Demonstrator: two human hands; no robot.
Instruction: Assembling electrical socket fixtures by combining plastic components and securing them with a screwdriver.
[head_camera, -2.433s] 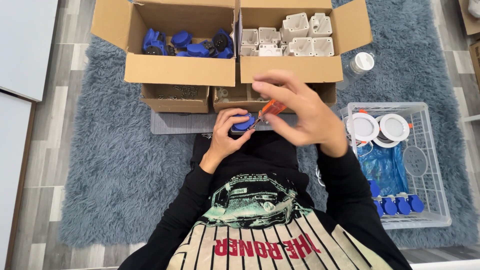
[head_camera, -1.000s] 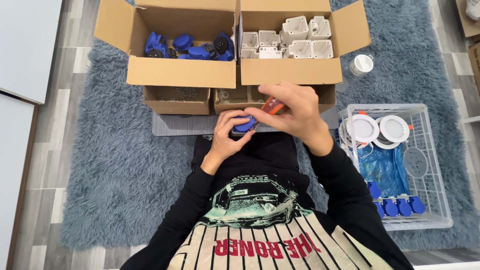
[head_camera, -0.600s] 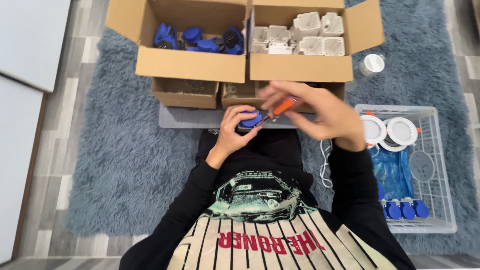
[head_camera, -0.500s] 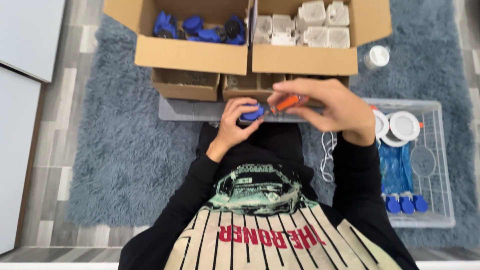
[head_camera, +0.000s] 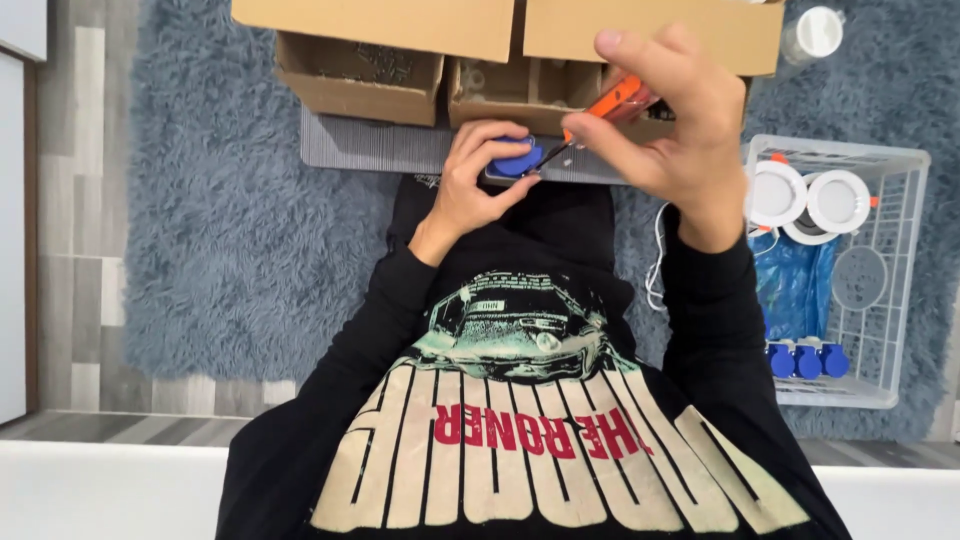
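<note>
My right hand (head_camera: 672, 130) is closed around an orange-handled screwdriver (head_camera: 608, 105), fingers wrapped over the handle, with the dark shaft slanting down and to the left. Its tip meets a small blue round part (head_camera: 517, 160), which my left hand (head_camera: 477, 180) grips from below and the side, thumb curled over the top edge. Both hands are raised in front of my chest, above my lap, and the blue part sits between them, just in front of a grey ribbed mat (head_camera: 385, 148).

Beyond the mat are two small open cardboard boxes (head_camera: 360, 78) side by side, holding small hardware too dim to make out. Behind those, the front walls of two larger cardboard boxes (head_camera: 420, 25) run along the top edge. A white wire basket (head_camera: 895, 300) stands to my right on the shaggy blue-grey rug (head_camera: 220, 230); in it lie round white fittings (head_camera: 808, 198), a blue plastic bag (head_camera: 795, 295) and a row of blue parts (head_camera: 806, 360). A white-capped jar (head_camera: 812, 32) stands near the top right corner. I wear a black printed sweatshirt (head_camera: 520, 400).
</note>
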